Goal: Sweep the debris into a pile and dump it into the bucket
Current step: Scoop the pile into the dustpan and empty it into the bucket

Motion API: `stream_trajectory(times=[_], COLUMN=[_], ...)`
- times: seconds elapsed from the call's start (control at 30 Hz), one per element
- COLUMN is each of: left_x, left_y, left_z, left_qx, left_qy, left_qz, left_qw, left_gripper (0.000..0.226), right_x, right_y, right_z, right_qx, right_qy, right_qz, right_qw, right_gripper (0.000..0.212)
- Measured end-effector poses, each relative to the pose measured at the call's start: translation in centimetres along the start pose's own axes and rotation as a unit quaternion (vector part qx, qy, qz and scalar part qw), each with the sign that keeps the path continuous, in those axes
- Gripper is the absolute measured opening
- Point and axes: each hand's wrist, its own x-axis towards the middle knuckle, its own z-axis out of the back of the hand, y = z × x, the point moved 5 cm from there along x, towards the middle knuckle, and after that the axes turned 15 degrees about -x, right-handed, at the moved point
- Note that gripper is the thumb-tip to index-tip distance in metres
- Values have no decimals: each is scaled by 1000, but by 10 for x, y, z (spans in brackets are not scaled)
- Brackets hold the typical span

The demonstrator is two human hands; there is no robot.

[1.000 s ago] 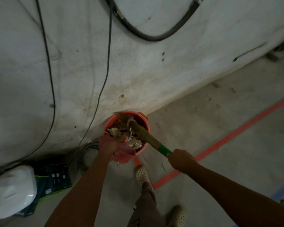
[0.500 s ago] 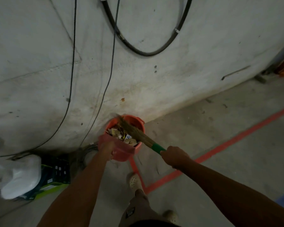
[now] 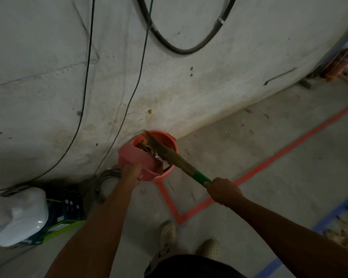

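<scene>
1. Now the dumping step is in hand: the bucket [image 3: 170, 137] stands at twelve o'clock from the person's feet, against the foot of the wall, with debris [image 3: 147, 149] showing inside.
2. The left hand [image 3: 132, 172] holds the pink dustpan [image 3: 137, 157] by its near end, tipped over the bucket's eight o'clock rim; its fingers are blurred.
3. The right hand [image 3: 223, 190] is wrapped tight round the green handle of the broom [image 3: 165, 152], which enters from four o'clock, with its bristles across the pan's mouth.
4. The next move, I judge, is to rake out whatever clings, then lift the pan clear without spilling over the rim.
</scene>
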Motion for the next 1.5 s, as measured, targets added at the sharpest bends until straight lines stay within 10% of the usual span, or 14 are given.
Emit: stream_trajectory(times=[0.23,0.7,1.17,1.5], left_x=[64,36,104,92], left_y=[48,109,302,341], left_z=[-10,-152,-302,-408], left_qx=[93,226,349,390], left_qy=[-24,151,193,248], left_qz=[-46,-114,-72,-74], left_qw=[994,956,914,884], left_gripper=[67,56,46,39], right_x=[-17,-14,154,133], right_y=[-11,-134,-215,-343], right_z=[-48,-212,-428,-523], right_qx=[160,361,315,548], right_qy=[5,89,204,90], right_qz=[-92,-303,-237,-489], right_qw=[983,877,896,673], right_gripper=[43,51,43,48])
